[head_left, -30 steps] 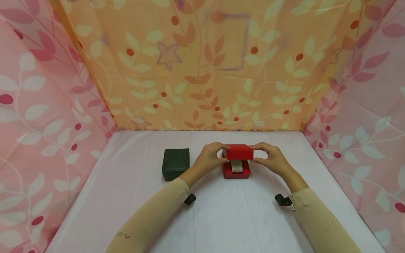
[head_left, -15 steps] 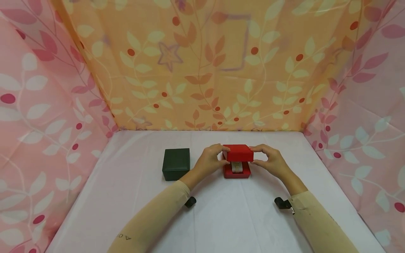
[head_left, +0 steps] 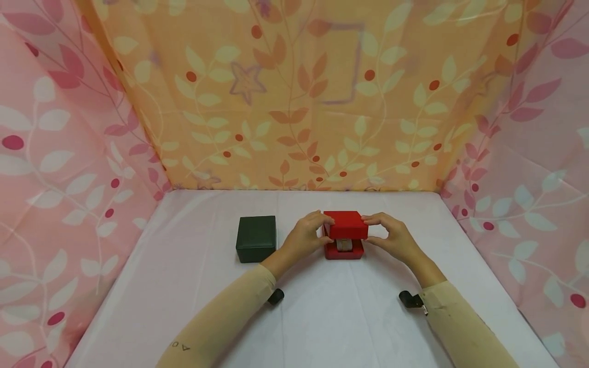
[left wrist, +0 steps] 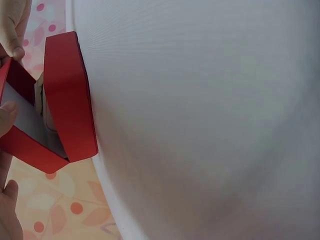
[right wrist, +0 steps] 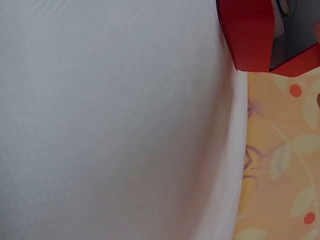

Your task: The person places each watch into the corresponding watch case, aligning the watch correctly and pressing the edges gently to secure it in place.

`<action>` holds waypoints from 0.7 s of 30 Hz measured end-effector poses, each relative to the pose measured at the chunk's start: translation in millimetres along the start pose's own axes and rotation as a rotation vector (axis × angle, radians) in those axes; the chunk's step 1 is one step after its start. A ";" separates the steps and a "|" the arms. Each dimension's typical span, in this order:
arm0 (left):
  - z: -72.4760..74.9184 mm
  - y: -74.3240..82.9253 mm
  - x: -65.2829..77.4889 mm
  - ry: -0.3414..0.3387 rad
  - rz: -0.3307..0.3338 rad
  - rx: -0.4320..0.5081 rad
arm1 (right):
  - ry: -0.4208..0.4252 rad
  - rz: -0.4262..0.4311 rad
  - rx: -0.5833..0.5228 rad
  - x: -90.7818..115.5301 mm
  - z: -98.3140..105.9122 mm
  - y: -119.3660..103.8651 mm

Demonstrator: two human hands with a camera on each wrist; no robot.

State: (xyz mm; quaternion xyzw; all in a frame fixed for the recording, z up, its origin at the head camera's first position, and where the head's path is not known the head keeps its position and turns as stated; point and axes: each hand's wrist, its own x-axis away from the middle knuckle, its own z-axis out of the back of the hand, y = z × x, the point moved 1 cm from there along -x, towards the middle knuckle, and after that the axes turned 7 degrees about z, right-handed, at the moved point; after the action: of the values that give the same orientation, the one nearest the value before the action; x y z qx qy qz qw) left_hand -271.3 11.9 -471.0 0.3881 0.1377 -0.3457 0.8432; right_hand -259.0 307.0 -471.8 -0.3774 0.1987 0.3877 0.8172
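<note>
A red watch box stands partly open in the head view, its hinged lid [head_left: 347, 225] tilted over the base [head_left: 344, 254]. Inside, a watch [head_left: 343, 245] on a pale cushion shows through the narrow gap, its upper part hidden by the lid. My left hand [head_left: 304, 232] pinches the lid's left side between thumb and fingers. On the opposite side, my right hand [head_left: 394, 236] pinches the lid's right edge. The left wrist view shows the box base [left wrist: 67, 97] side-on, with fingers of both hands at the lid. Only a corner of the box [right wrist: 247, 35] enters the right wrist view.
A closed dark green box [head_left: 256, 239] sits left of the red one, close to the left forearm. White cloth [head_left: 331, 317] covers the table. Patterned curtains [head_left: 294, 102] stand behind and on both sides. Black wrist cameras [head_left: 411, 299] hang beneath the sleeves.
The red lid has swung downward toward the base, with both hands lowering slightly along with it. Less of the watch shows now. The green box has stayed in place.
</note>
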 end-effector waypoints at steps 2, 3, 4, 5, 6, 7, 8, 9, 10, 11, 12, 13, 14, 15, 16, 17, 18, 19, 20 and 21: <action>-1.7 -0.1 0.3 -0.009 0.009 0.007 | 0.002 0.006 -0.005 2.2 -1.2 1.4; -2.6 0.1 0.5 -0.015 0.014 0.007 | 0.003 0.013 -0.003 3.6 -2.1 2.2; -3.3 0.2 0.7 -0.024 0.021 0.009 | 0.008 0.022 -0.006 4.6 -3.0 2.4; -3.8 0.5 0.8 -0.033 0.028 0.006 | 0.011 0.032 -0.001 5.5 -3.7 2.7; -4.2 0.7 0.8 -0.041 0.035 0.002 | 0.015 0.033 -0.003 6.2 -4.3 2.7; -4.7 0.6 1.1 -0.050 0.045 -0.005 | 0.017 0.034 -0.005 6.9 -4.9 2.6; -5.0 0.5 1.2 -0.058 0.057 -0.009 | 0.019 0.036 -0.001 7.4 -5.4 2.2; -5.0 0.5 1.2 -0.065 0.073 -0.010 | 0.019 0.031 0.004 7.7 -5.5 1.8; -5.1 0.0 1.3 -0.070 0.095 -0.011 | 0.019 0.027 0.003 7.5 -5.4 1.1; -5.0 -0.5 1.4 -0.074 0.123 -0.012 | 0.018 0.029 0.006 7.2 -5.3 0.3; -4.9 -1.2 1.5 -0.078 0.152 -0.009 | 0.018 0.027 0.003 6.8 -5.2 -0.3; -4.9 -1.8 1.5 -0.081 0.183 -0.005 | 0.018 0.033 0.007 6.4 -5.1 -0.9; -4.8 -2.4 1.6 -0.084 0.212 0.003 | 0.019 0.041 0.010 6.1 -5.1 -1.3; -4.9 -3.0 1.6 -0.087 0.237 0.011 | 0.020 0.047 0.008 5.8 -5.1 -1.4; -5.1 -3.6 1.6 -0.091 0.259 0.022 | 0.022 0.059 0.008 5.6 -5.3 -1.4; -5.3 -3.9 1.6 -0.096 0.274 0.034 | 0.024 0.068 0.004 5.5 -5.6 -1.4; -5.8 -4.2 1.3 -0.100 0.287 0.046 | 0.028 0.075 0.004 5.5 -5.9 -1.2; -6.2 -4.5 1.1 -0.103 0.298 0.058 | 0.031 0.080 0.000 5.5 -6.3 -1.1; -6.8 -4.7 0.7 -0.105 0.306 0.070 | 0.034 0.081 -0.007 5.7 -6.6 -0.9; -7.4 -4.9 0.4 -0.105 0.315 0.080 | 0.036 0.080 -0.008 5.9 -7.0 -0.8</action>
State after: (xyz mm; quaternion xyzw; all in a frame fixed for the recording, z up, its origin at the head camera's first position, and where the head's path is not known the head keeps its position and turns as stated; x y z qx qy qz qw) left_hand -274.2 15.0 -478.8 0.4195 0.0171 -0.2341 0.8769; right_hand -254.9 304.1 -479.5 -0.3793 0.2266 0.4138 0.7960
